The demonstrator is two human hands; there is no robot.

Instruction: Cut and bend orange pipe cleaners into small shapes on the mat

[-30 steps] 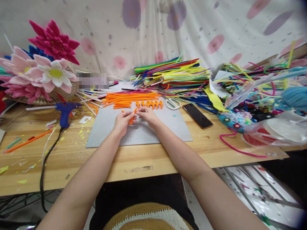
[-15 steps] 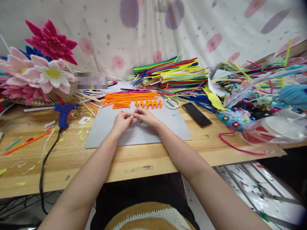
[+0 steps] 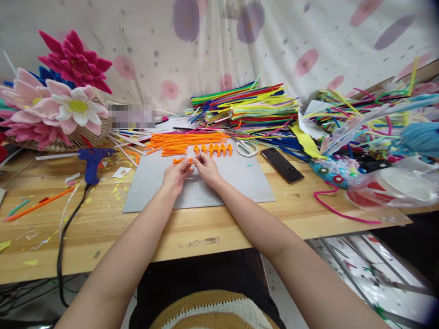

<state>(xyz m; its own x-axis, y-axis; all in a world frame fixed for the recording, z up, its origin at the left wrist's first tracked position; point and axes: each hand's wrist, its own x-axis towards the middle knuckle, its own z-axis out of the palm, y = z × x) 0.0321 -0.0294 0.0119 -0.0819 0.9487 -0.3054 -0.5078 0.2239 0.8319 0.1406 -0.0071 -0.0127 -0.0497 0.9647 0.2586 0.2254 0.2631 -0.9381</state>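
Note:
Over the grey cutting mat, my left hand and my right hand meet fingertip to fingertip. Both pinch a short piece of orange pipe cleaner; the fingers cover most of it. Another bit of orange pipe cleaner shows just behind my left fingertips, and I cannot tell whether it lies on the mat. Beyond the hands, several bent orange pipe cleaner pieces stand in a row. Left of that row is a bunch of short straight orange pieces, with longer orange pipe cleaners behind.
White-handled scissors and a phone lie to the right. At the left are a blue glue gun with its black cord and a group of fuzzy flowers. Multicoloured pipe cleaners are heaped at the back.
My left hand has turned a little and its fingers have shifted. My right hand has moved slightly left, and more of the orange bit behind the left fingertips shows.

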